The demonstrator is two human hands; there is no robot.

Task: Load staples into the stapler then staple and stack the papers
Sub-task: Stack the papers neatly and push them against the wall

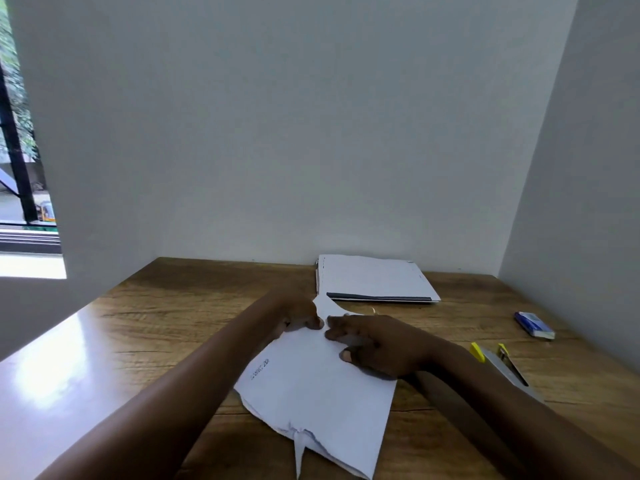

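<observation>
A loose bundle of white papers [318,393] lies askew on the wooden desk [194,306] in front of me, its near corner crumpled. My left hand [298,315] pinches the far corner of the bundle. My right hand [377,344] presses flat on the sheets beside it, fingertips almost touching the left hand. A grey stapler with yellow parts [502,365] lies swung open on the desk to the right of my right forearm. A small blue staple box [534,325] sits further right and back. A stack of papers [374,278] rests against the back wall.
White walls close the desk in at the back and on the right. A window opening [24,168] is at the far left, and bright glare falls on the desk's left part. A small ring-like object [373,310] lies just behind my right hand.
</observation>
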